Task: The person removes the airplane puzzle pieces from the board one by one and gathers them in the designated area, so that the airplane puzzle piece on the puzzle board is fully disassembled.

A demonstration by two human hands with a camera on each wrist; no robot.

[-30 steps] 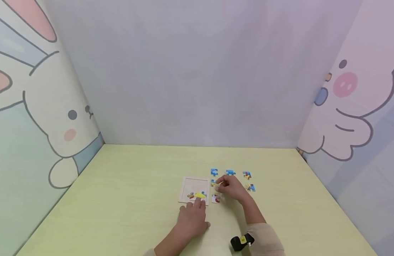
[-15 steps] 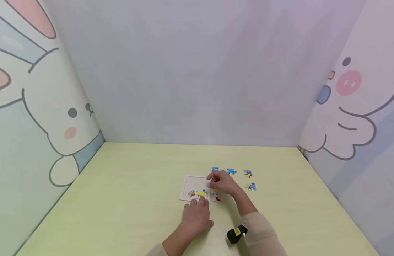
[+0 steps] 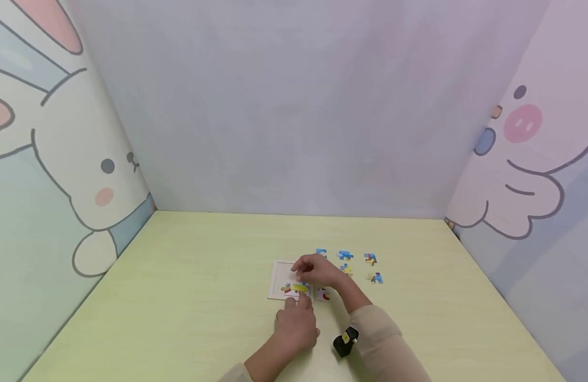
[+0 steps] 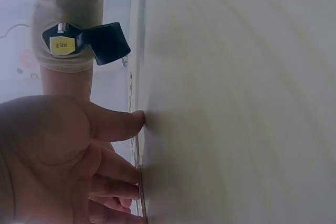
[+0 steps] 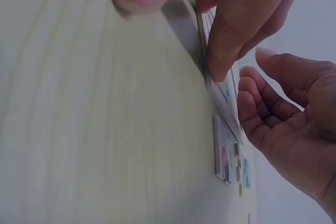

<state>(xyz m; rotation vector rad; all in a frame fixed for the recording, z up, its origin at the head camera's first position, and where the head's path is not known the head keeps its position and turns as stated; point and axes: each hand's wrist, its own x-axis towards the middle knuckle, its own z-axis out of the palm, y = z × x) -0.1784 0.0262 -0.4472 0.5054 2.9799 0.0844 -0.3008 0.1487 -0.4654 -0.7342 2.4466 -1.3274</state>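
Note:
A square wooden puzzle frame (image 3: 275,281) lies on the table, with printed pieces (image 3: 298,288) along its near side. My left hand (image 3: 297,324) rests its straight fingertips at the frame's near edge; the left wrist view shows its thumb (image 4: 123,125) touching the table. Over the frame hovers my right hand (image 3: 317,269), thumb and fingers bent towards each other. In the right wrist view my right hand (image 5: 299,100) has curled fingers, and I cannot see whether anything is between thumb and index finger.
Right of the frame lie loose puzzle pieces: a pink-and-white one (image 3: 324,294) close beside it, blue ones (image 3: 344,255) farther back, and others (image 3: 375,277) to the right. A small black camera (image 3: 345,341) is strapped at the right sleeve. A grey backdrop (image 3: 294,106) rises behind the table.
My right hand has moved left from a blue-and-yellow puzzle piece beside the frame to above the frame. My left hand stays at the near edge, shifting only slightly.

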